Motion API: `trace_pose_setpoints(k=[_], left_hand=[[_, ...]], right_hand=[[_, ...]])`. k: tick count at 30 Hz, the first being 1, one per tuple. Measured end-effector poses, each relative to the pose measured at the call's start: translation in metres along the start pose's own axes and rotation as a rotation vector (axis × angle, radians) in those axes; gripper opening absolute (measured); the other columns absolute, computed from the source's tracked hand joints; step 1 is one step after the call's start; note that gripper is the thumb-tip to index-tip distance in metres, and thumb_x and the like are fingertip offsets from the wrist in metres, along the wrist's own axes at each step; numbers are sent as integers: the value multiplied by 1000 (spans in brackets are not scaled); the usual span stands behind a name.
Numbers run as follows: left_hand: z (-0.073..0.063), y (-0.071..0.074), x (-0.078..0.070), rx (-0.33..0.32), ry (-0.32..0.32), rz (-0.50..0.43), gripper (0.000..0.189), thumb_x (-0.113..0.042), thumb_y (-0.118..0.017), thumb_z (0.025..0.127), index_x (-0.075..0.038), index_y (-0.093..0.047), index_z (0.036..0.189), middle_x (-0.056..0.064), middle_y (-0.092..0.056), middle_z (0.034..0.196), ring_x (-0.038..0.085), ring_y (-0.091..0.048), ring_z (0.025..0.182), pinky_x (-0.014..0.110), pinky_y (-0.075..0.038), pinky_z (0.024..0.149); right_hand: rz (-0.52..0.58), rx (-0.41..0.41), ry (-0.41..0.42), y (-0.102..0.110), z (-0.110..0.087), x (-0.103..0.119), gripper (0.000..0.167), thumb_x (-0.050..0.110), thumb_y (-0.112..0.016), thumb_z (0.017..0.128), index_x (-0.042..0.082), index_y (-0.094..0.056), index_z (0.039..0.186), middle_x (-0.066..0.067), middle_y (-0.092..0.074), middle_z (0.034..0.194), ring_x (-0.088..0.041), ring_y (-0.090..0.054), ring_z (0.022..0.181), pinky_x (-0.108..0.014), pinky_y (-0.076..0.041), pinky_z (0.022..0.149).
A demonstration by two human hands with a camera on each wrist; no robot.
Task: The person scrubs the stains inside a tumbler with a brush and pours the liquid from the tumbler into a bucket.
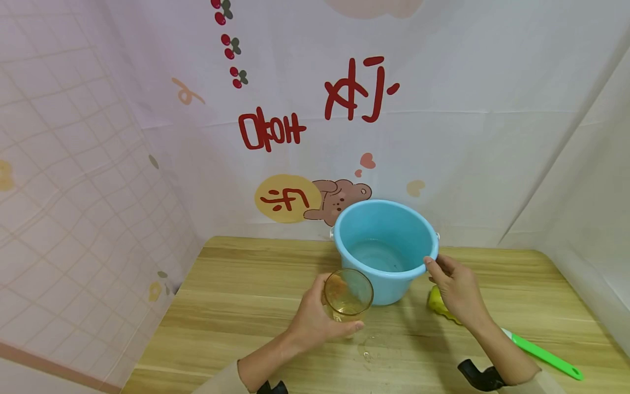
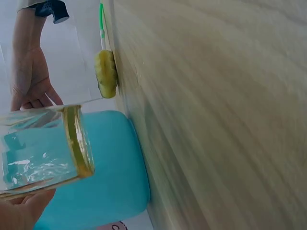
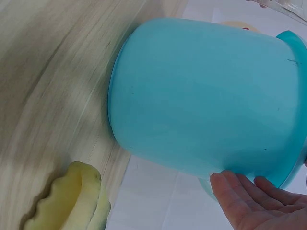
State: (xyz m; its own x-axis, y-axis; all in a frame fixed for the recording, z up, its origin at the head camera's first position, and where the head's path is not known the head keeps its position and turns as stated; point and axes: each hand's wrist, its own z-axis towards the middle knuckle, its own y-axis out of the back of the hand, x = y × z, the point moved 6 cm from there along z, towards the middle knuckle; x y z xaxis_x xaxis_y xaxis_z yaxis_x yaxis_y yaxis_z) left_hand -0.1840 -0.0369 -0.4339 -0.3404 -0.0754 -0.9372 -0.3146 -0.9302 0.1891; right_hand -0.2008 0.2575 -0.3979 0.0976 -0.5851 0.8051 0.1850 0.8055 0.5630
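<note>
My left hand (image 1: 315,317) grips a clear, amber-tinted drinking glass (image 1: 348,295) in front of the bucket's left side, above the table. In the left wrist view the glass (image 2: 43,148) shows a golden rim. A light blue plastic bucket (image 1: 394,288) stands upright on the table, with shallow clear liquid at its bottom. My right hand (image 1: 458,287) pinches the bucket's right rim, thumb on top and fingers outside. In the right wrist view those fingers (image 3: 240,191) lie along the bucket's outer wall (image 3: 196,96).
Right of the bucket lies a brush with a yellow sponge head (image 1: 439,306) and a green handle (image 1: 546,353), partly hidden behind my right arm. Small wet spots (image 1: 368,355) mark the wooden table (image 1: 236,301). A printed white cloth (image 1: 467,153) hangs close behind the bucket.
</note>
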Motion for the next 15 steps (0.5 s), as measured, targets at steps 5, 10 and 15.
trace_pose_setpoints(k=[5,10,15], left_hand=[[-1,-9,1,79,1,-39,85,-20,-98,74,-17,-48,142,3,-60,134,23,-59,123,37,-55,99],[-1,-16,1,106,29,-35,87,-20,-100,70,-18,-48,141,1,-60,135,20,-59,124,38,-51,104],[-1,-23,1,148,52,-35,90,-19,-101,70,-16,-47,142,2,-59,138,18,-57,127,37,-49,107]], right_hand=[[-4,0,0,0,0,1,61,38,-53,111,-15,-55,141,-33,-66,126,-42,-72,103,-34,-63,81],[-14,-6,5,0,0,1,60,38,-53,111,-14,-56,140,-32,-68,124,-39,-73,101,-30,-62,78],[-15,-10,8,0,0,0,59,37,-54,111,-14,-56,140,-31,-69,122,-37,-73,98,-26,-61,76]])
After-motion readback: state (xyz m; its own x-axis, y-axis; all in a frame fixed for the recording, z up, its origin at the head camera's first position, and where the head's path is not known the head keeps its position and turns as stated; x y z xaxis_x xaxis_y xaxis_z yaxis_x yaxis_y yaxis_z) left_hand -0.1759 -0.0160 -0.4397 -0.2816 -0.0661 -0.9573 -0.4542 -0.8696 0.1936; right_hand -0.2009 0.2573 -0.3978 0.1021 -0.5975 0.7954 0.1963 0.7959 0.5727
